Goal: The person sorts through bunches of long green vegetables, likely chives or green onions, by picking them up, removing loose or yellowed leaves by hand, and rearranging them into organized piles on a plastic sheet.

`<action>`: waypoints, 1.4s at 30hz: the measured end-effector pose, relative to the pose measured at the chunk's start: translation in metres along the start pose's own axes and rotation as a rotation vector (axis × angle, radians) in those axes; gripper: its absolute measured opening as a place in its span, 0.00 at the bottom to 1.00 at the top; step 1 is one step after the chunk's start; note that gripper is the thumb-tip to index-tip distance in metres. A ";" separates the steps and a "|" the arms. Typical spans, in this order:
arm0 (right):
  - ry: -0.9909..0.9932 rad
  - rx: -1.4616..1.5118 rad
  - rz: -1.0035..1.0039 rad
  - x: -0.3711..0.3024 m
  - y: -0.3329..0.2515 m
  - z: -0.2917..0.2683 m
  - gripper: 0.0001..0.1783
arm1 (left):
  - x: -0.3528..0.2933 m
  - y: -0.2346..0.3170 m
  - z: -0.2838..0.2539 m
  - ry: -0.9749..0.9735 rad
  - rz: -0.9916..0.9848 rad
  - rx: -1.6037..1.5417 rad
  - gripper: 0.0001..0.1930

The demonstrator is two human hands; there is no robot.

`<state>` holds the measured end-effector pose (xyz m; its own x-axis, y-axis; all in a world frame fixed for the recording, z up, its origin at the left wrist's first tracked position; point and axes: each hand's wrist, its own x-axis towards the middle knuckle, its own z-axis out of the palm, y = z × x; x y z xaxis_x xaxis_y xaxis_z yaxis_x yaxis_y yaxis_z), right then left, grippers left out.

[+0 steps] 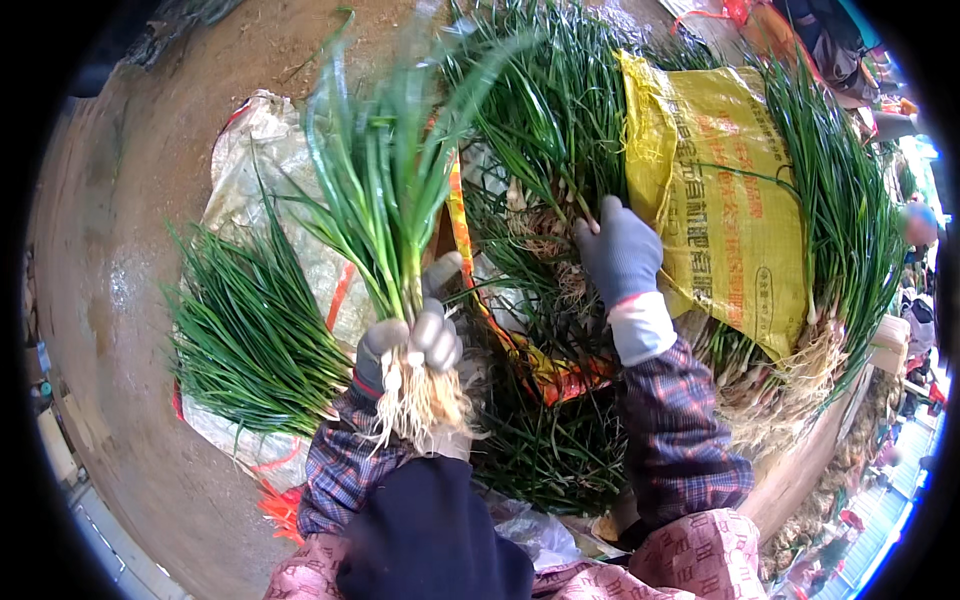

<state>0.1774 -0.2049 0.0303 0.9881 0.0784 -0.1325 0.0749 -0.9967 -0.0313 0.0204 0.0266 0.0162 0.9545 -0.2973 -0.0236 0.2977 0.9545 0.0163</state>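
Observation:
My left hand [415, 338], in a grey glove with pale fingertips, is closed round a bunch of spring onions [400, 230] just above its white bulbs. The roots hang below the fist, and the green tops stand upright, blurred at the tips. At the edge of a larger heap of spring onions [550, 100], my right hand [620, 250], gloved in grey, pinches a thin spring onion stalk by its lower end. Left of my left hand, another bundle of spring onions [255, 335] lies on a whitish plastic sack [250, 160].
A yellow woven sack [740, 200] covers part of the spring onions on the right. Loose green leaves [550, 450] lie in front of me by a red and yellow strip [480, 290]. Red plastic strands [283, 510] lie at the lower left on the brown ground [120, 250].

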 end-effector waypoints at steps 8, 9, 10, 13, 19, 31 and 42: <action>-0.475 0.783 0.023 -0.035 -0.019 -0.039 0.23 | 0.027 -0.018 0.004 0.403 -0.043 0.195 0.18; -0.527 0.860 0.019 -0.046 -0.019 -0.035 0.24 | 0.028 -0.019 0.000 0.432 -0.103 0.226 0.19; -0.583 0.937 0.015 -0.055 -0.020 -0.030 0.24 | 0.027 -0.021 -0.010 0.466 -0.163 0.256 0.19; -0.850 0.876 -0.266 -0.071 -0.016 -0.033 0.26 | 0.032 -0.027 0.001 0.529 -0.189 0.207 0.18; -0.872 1.057 0.194 -0.022 -0.018 0.007 0.31 | 0.018 -0.027 -0.009 0.509 -0.255 0.104 0.15; -0.206 1.565 0.308 -0.030 -0.029 0.063 0.17 | 0.018 -0.027 -0.002 0.279 -0.364 -0.067 0.12; -0.844 0.888 -0.073 -0.099 0.030 -0.051 0.31 | 0.012 -0.027 -0.001 0.505 -0.302 0.187 0.31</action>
<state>0.0890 -0.2431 0.0932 0.5633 0.4516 -0.6919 -0.3175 -0.6548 -0.6859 0.0234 -0.0029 0.0140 0.7152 -0.4626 -0.5239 0.5950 0.7963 0.1091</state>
